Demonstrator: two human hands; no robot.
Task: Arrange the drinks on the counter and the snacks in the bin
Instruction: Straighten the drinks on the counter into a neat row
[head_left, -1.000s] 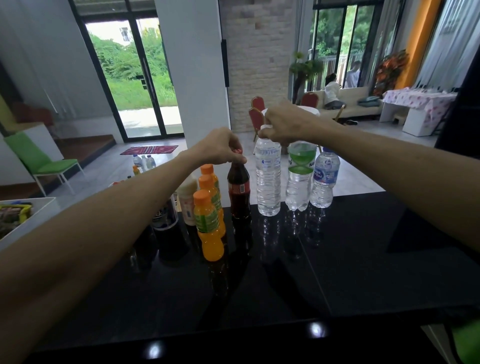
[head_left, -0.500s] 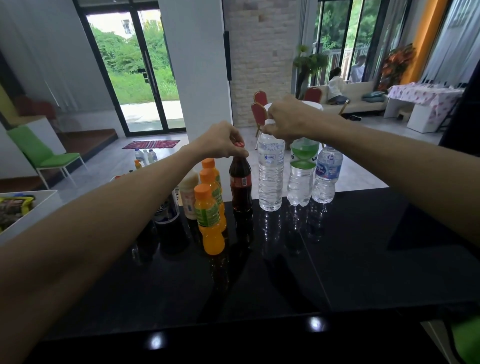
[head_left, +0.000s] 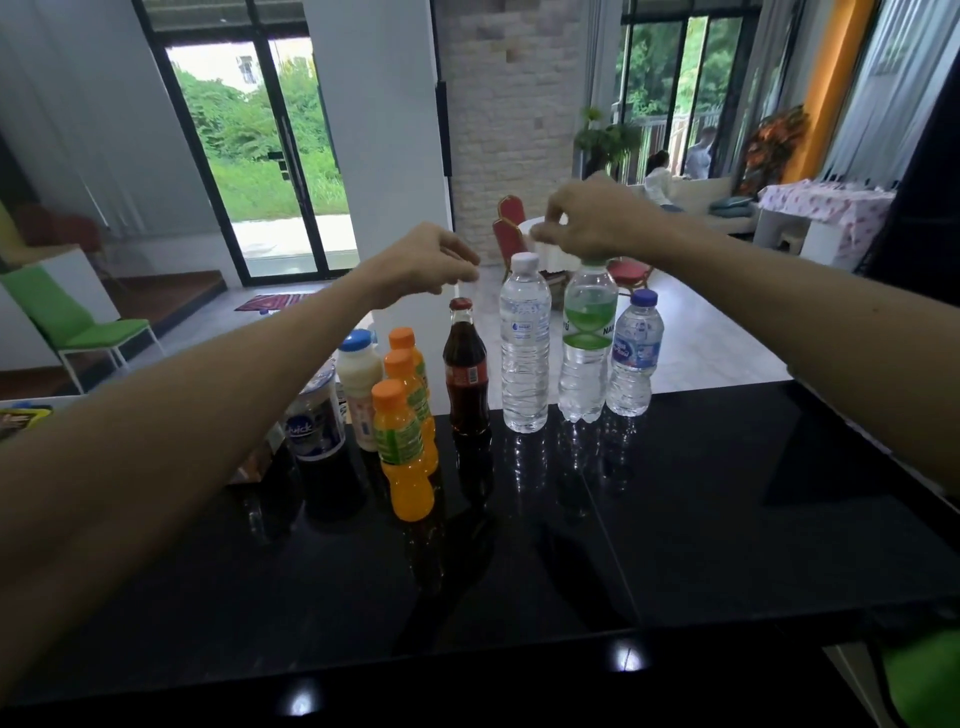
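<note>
Drinks look nearly lined up on the black table (head_left: 727, 519): water bottles (head_left: 524, 353) right of the cola bottle (head_left: 466, 384), orange juice bottles (head_left: 405, 447) left of it, and the snack bin (head_left: 52, 401) far left, barely visible. Both hands have lifted off the caps they pinched. The left hand (head_left: 426, 260) is loosely curled and empty above the cola bottle, while the right hand (head_left: 592, 223) is bunched over the waters and I cannot tell if it touches one.

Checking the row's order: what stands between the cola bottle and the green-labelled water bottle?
The head view shows one tall clear water bottle with a white cap between the cola bottle and the green-labelled water bottle.
</note>
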